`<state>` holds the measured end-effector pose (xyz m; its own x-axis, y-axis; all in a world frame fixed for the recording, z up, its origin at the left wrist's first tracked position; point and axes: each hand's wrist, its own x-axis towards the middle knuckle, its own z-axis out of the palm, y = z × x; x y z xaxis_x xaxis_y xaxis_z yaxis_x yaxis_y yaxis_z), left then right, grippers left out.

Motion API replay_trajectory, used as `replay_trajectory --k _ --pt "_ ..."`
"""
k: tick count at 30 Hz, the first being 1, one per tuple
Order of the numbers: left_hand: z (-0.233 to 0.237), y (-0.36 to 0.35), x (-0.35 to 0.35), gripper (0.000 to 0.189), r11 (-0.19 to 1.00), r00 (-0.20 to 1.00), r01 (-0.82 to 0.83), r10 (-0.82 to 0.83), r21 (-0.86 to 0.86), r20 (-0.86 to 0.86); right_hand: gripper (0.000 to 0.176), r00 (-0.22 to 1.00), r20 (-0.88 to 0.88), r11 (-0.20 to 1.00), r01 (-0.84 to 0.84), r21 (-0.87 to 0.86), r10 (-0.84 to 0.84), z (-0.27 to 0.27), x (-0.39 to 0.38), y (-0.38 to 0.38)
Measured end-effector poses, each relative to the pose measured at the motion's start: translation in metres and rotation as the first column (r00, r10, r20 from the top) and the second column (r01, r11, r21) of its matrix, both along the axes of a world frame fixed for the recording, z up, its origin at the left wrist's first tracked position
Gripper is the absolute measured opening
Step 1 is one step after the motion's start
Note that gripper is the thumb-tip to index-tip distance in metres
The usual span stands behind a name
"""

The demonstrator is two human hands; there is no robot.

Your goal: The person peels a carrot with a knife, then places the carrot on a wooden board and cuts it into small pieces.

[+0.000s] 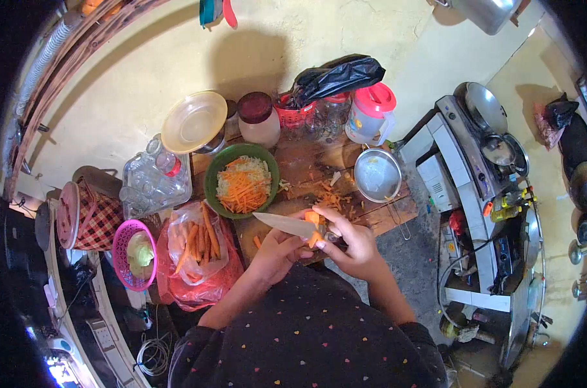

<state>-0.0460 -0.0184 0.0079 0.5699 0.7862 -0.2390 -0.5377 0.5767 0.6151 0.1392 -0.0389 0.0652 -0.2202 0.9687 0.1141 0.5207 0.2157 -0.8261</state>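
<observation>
In front of my body a broad knife point(284, 224) points its tip to the left. Its handle end is hidden at my right hand point(353, 244), which appears closed around it. Orange carrot pieces point(313, 218) show on both sides of the blade near my right fingers. My left hand point(277, 254) is closed just below the blade, its fingertips at the carrot. Beyond the knife stands a green bowl point(211, 169) with shredded carrot point(245, 194) over pale shreds. Whole carrots point(198, 242) lie in a clear plastic bag on a red bag point(209, 291).
Carrot scraps point(332, 196) litter the wooden table point(306, 158). A metal strainer point(378, 174) and a pink-lidded pitcher point(370, 116) stand right. A pink basket point(116, 255) with cabbage and a tray of glasses point(154, 178) are left. A stove point(465, 139) is far right.
</observation>
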Motion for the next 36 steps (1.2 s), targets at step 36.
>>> replay_trajectory --k 36 --pt "0.010 -0.006 -0.001 0.043 0.995 0.995 -0.086 0.084 0.043 0.045 0.051 0.983 0.179 0.985 -0.067 0.159 0.038 0.008 -0.002 -0.007"
